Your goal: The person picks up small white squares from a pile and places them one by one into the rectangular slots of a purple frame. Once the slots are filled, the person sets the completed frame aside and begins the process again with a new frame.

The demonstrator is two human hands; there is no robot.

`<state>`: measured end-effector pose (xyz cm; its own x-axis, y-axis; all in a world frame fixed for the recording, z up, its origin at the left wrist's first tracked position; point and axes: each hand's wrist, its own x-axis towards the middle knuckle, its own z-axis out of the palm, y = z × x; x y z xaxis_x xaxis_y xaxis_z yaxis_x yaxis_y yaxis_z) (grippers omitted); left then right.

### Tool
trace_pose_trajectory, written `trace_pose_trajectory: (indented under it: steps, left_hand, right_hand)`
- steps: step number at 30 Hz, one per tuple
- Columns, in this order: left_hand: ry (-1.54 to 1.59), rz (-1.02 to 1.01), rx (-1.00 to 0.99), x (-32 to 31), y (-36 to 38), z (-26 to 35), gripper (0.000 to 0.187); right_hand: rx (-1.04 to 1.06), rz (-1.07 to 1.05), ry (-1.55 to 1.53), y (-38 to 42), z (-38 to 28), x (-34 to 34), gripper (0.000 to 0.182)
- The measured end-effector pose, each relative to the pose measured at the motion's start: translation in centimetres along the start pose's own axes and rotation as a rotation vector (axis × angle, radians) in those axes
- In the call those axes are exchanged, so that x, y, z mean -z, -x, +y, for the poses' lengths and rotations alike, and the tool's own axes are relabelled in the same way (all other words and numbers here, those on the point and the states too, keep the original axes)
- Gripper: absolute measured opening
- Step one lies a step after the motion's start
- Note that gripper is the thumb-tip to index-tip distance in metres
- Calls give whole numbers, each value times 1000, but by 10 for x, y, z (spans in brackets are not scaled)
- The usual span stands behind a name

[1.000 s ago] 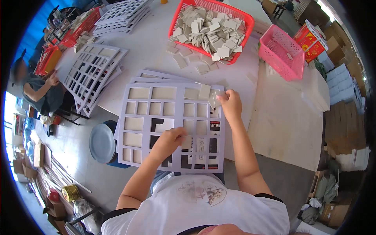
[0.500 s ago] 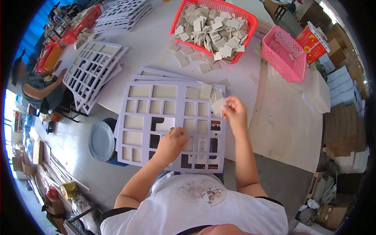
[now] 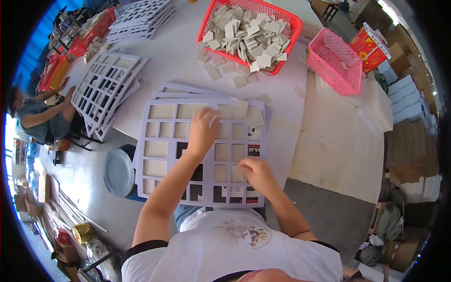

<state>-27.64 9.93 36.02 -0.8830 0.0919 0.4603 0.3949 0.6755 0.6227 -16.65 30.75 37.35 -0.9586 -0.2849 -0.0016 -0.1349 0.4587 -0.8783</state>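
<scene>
A white multi-window frame panel (image 3: 212,162) lies on a stack of similar panels before me. Many of its openings hold grey card pieces; others show black and white printing beneath. My left hand (image 3: 203,134) is over the upper middle, fingers bent and slightly blurred near the top openings; whether it holds anything is hidden. My right hand (image 3: 257,175) is lower right, fingers pinched together at a small opening with a grey card piece (image 3: 237,174) at the fingertips. Loose grey cards (image 3: 254,117) rest on the panel's upper right corner.
A red basket (image 3: 295,35) heaped with grey cards stands at the back, with several cards scattered before it. Right of it is a pink basket (image 3: 336,61). More panels (image 3: 105,89) are stacked left, near another person (image 3: 42,113). A blue-grey stool (image 3: 119,172) stands left.
My right hand has come down from the loose cards, bringing a grey card to a lower right opening. My left hand has moved up from the panel's middle towards its top.
</scene>
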Motion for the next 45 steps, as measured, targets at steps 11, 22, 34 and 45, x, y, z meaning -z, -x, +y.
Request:
trace_pose_trajectory:
  steps: [11, 22, 34, 45]
  left_hand:
    - [-273, -162, 153, -29, -24, -2, 39]
    - [184, -183, 131, 17, -3, 21, 26]
    - [308, -708, 274, 77, 122, 64, 18]
    - [-14, -583, -123, 75, 147, 57, 36]
  right_hand:
    - [64, 6, 251, 5, 5, -13, 16]
    - [-10, 509, 401, -120, 57, 35, 29]
    - [-151, 376, -238, -91, 28, 58, 6]
    - [-311, 103, -247, 10, 27, 42, 5]
